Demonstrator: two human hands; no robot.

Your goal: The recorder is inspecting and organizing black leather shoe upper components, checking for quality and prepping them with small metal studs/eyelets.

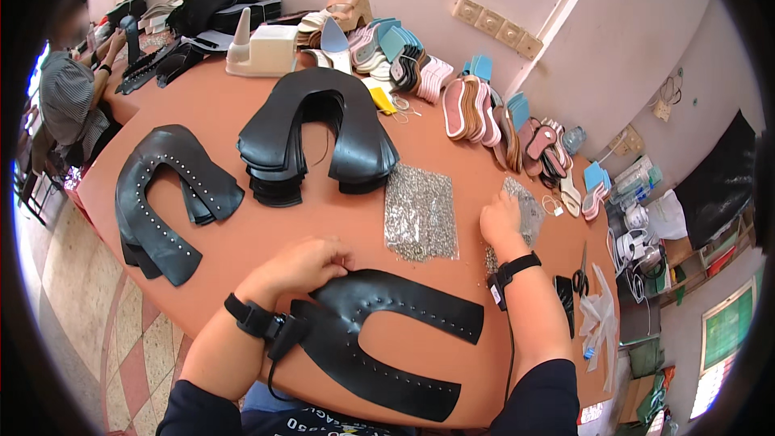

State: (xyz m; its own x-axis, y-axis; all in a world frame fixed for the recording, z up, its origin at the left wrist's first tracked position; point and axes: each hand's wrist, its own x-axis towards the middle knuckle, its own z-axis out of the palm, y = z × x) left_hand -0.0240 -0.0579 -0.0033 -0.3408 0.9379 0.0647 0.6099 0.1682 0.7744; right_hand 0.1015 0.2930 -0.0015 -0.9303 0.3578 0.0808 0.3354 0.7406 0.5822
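On the orange table (242,218), left hand (303,262), fingers together, presses the black leather piece (379,339); right hand (500,222), fingers curled, picks in the small studs (529,214), which may scatter.

I see my left hand (300,262) low in front of me. It lies palm down, with the fingers curled in and bunched together. My right hand (500,222) is stretched out further ahead, off to the right side. Its fingers point away from me and bend down. Both my forearms come up from the bottom edge, each with a black strap on the wrist.
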